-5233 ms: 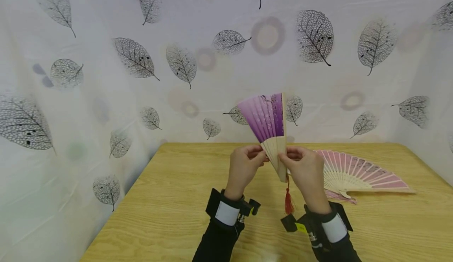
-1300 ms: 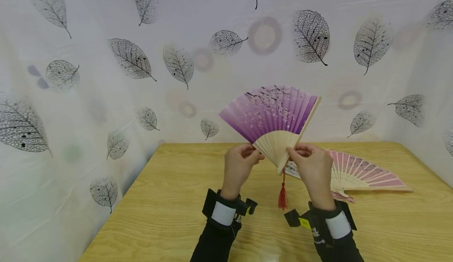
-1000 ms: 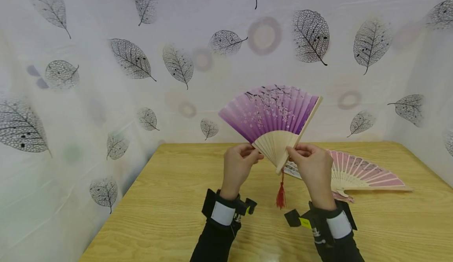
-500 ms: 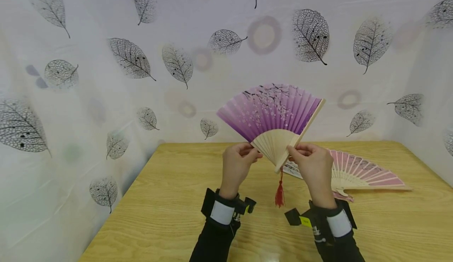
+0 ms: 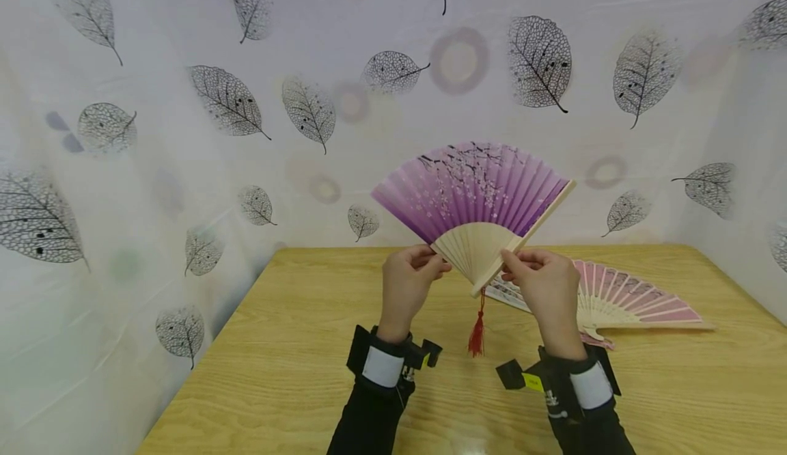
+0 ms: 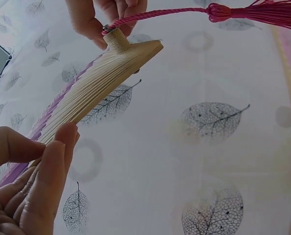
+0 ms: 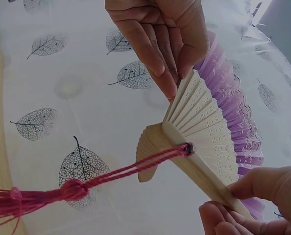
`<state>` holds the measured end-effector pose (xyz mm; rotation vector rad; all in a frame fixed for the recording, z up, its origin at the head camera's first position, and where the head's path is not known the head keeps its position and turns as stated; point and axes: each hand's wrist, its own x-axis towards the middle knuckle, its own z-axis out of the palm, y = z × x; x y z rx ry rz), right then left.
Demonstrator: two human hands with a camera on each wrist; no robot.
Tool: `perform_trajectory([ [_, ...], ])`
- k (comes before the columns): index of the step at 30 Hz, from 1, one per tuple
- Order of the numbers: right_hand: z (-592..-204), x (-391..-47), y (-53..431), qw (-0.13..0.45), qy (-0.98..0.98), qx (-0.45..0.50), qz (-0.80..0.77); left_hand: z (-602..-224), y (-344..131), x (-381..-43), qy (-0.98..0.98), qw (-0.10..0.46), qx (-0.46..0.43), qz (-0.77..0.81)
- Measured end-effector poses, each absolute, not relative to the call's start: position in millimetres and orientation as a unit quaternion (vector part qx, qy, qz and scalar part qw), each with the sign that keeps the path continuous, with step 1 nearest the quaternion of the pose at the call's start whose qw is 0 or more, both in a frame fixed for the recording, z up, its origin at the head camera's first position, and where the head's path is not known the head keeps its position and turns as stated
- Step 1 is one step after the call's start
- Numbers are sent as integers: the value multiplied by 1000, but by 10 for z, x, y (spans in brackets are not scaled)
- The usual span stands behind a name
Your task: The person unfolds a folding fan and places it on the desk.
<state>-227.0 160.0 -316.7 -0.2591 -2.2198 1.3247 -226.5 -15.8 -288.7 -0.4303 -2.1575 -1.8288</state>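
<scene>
A purple folding fan point(image 5: 473, 195) with a blossom print and pale wooden ribs is spread wide above the table. My left hand point(image 5: 408, 287) pinches its left edge where cloth meets ribs. On the other side, my right hand point(image 5: 547, 291) pinches the thick right guard stick between thumb and fingers. From the pivot hangs a red tassel point(image 5: 476, 335), seen also in the right wrist view as a tassel point(image 7: 42, 198) on a looped cord. The left wrist view shows the ribs point(image 6: 86, 88) nearly edge-on.
On the wooden table point(image 5: 295, 346) to the right lies a spread pink folding fan point(image 5: 645, 298), partly behind my right hand. A white printed strip point(image 5: 507, 294) shows beside it. A leaf-patterned curtain point(image 5: 393, 120) surrounds the table's back and sides.
The purple fan has gone from mostly folded to widely spread. My hands have moved apart, and its right guard stick has swung outward to the right. The tassel has shifted slightly left.
</scene>
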Motion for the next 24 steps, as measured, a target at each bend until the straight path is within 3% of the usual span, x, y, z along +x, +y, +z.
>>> perform_trajectory([
  [24,-3156,-2259,1626,248,-797,-80,545,-2876,-200,-2265,-726,155,-150,-653],
])
